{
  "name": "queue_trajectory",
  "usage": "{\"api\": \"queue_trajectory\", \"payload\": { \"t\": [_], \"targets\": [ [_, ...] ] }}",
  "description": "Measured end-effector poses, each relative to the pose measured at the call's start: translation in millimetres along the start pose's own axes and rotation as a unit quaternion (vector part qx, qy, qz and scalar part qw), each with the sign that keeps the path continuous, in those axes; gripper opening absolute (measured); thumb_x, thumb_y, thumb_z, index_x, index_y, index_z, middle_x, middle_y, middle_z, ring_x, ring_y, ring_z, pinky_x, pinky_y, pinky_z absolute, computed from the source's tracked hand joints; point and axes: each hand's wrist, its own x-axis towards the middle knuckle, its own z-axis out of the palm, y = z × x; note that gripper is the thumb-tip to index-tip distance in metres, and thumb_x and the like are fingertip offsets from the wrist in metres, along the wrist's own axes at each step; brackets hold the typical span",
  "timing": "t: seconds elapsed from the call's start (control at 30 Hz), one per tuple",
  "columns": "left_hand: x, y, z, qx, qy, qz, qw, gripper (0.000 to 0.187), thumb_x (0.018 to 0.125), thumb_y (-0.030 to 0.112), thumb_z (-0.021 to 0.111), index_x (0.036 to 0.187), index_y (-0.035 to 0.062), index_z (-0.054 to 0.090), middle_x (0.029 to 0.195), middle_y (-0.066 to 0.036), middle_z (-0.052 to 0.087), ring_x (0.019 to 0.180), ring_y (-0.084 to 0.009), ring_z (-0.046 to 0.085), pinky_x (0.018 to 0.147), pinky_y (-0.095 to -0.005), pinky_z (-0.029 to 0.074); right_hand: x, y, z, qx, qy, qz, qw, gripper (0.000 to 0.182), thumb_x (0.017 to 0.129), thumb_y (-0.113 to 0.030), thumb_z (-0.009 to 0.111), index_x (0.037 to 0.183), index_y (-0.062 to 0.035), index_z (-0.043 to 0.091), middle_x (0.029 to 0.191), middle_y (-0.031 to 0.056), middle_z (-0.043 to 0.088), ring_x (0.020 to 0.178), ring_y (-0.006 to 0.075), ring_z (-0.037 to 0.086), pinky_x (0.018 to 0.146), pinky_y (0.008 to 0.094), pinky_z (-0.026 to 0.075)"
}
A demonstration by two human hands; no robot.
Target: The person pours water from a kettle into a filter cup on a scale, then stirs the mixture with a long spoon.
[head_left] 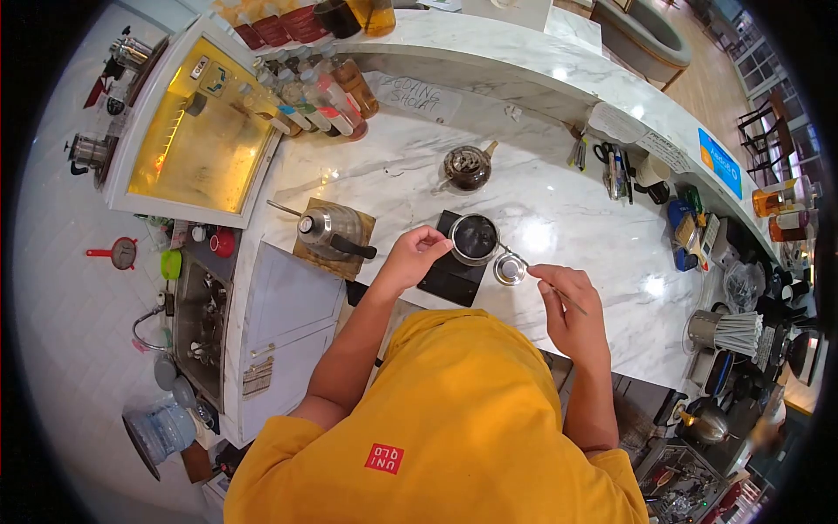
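Observation:
A round metal cup [474, 239] with dark contents stands on or beside a black flat scale [450, 278]. My left hand [422, 255] is closed at the cup's left rim, thumb and finger pinched at its edge. In my right hand [567, 301] is a thin metal spoon [572, 302], its far end reaching toward the cup's right rim. Just below the spoon sits a small round metal lid-like piece [510, 269]. Behind the cup is a glass teapot [469, 167] with dark contents. To the left, a gooseneck kettle [329, 230] rests on a wooden board [362, 215].
Bottles [336, 105] line the back left beside a yellow-lit glass cabinet [205, 122]. A sink [202, 327] lies at the left. Pens [618, 173], a straw holder [704, 328] and other items crowd the right side. The raised counter edge [524, 52] curves behind.

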Motion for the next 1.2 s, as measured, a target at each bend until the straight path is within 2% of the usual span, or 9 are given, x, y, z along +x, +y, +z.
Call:
{"api": "queue_trajectory", "payload": {
  "t": [0.1,0.3,0.4,0.5,0.6,0.7,0.9,1.1,1.2],
  "targets": [
    [-1.1,1.6,-0.2,-0.004,0.001,-0.006,1.0,0.018,0.091,0.02,0.072,0.092,0.0029,0.067,0.08,0.002,0.063,0.074,-0.0057,0.054,0.07,-0.023,0.046,-1.8,0.8,8.1,0.004,0.004,-0.029,1.0,0.021,0.092,0.001,0.058,0.107,-0.0069,0.068,0.096,0.0095,0.07,0.077,0.0272,0.057,0.07,0.0344,0.046],
    [-1.0,5.5,-1.4,0.006,-0.004,-0.017,1.0,0.019,0.09,0.021,0.072,0.092,0.003,0.068,0.08,0.002,0.063,0.074,-0.006,0.054,0.07,-0.0235,0.046,-2.5,3.7,12.1,0.02,0.031,0.01,0.999,0.021,0.092,0.0,0.058,0.109,-0.0068,0.069,0.1,0.0096,0.07,0.079,0.0248,0.058,0.069,0.0333,0.046],
    [-1.4,4.7,-1.7,0.001,-0.004,-0.023,1.0,0.019,0.09,0.021,0.072,0.092,0.0034,0.068,0.081,0.002,0.064,0.074,-0.0065,0.054,0.071,-0.0239,0.046,-4.6,-3.4,4.1,-0.002,-0.001,0.025,1.0,0.02,0.09,0.001,0.06,0.108,-0.0067,0.067,0.097,0.0095,0.071,0.083,0.0283,0.063,0.077,0.0347,0.044],
    [0.9,-1.8,-1.4,-0.004,-0.001,-0.012,1.0,0.018,0.09,0.022,0.072,0.093,0.0039,0.068,0.081,0.002,0.064,0.075,-0.0066,0.054,0.071,-0.0238,0.046,-5.6,-1.7,15.2,0.015,0.023,-0.032,0.999,0.02,0.09,0.0,0.06,0.107,-0.0064,0.066,0.098,0.0096,0.071,0.083,0.0281,0.063,0.077,0.0351,0.044],
    [2.1,-3.7,-1.0,-0.02,-0.004,-0.021,1.0,0.018,0.09,0.022,0.072,0.093,0.0042,0.069,0.081,0.002,0.064,0.075,-0.0066,0.054,0.071,-0.0237,0.046,0.9,-4.3,16.5,-0.005,0.0,-0.042,0.999,0.02,0.09,0.001,0.06,0.107,-0.006,0.066,0.098,0.0099,0.071,0.083,0.0281,0.063,0.077,0.0356,0.044],
    [0.2,-1.7,-1.4,-0.013,-0.002,-0.025,1.0,0.018,0.09,0.022,0.072,0.093,0.0043,0.069,0.081,0.002,0.064,0.075,-0.0063,0.054,0.071,-0.0236,0.046,1.7,-2.0,11.9,-0.013,0.014,-0.013,1.0,0.02,0.089,0.001,0.06,0.107,-0.0057,0.066,0.098,0.0104,0.07,0.085,0.0288,0.063,0.077,0.0361,0.044],
    [-1.5,2.8,0.0,-0.011,0.002,-0.012,1.0,0.018,0.09,0.021,0.072,0.092,0.0039,0.068,0.08,0.002,0.064,0.074,-0.0061,0.053,0.071,-0.0233,0.045,-0.1,-5.5,17.4,-0.004,0.004,-0.045,0.999,0.021,0.091,0.001,0.059,0.109,-0.0062,0.068,0.1,0.0118,0.07,0.084,0.0295,0.061,0.076,0.0363,0.048],
    [-1.3,1.3,-0.3,-0.016,0.001,-0.014,1.0,0.017,0.09,0.02,0.072,0.09,0.0036,0.068,0.08,0.002,0.063,0.074,-0.0062,0.053,0.071,-0.0231,0.045,2.0,0.8,16.1,-0.022,0.028,-0.009,0.999,0.021,0.092,0.001,0.059,0.109,-0.0062,0.068,0.1,0.0119,0.07,0.086,0.0289,0.062,0.075,0.0353,0.049],
    [-3.1,7.3,-2.6,-0.001,-0.016,-0.04,0.999,0.016,0.092,0.019,0.07,0.098,0.0045,0.068,0.088,0.002,0.064,0.082,-0.0061,0.055,0.079,-0.0234,0.045,-2.1,-4.6,10.0,-0.023,0.003,0.007,1.0,0.022,0.092,0.001,0.059,0.11,-0.0062,0.068,0.1,0.0121,0.07,0.087,0.0292,0.061,0.075,0.0348,0.049]
  ]
}}
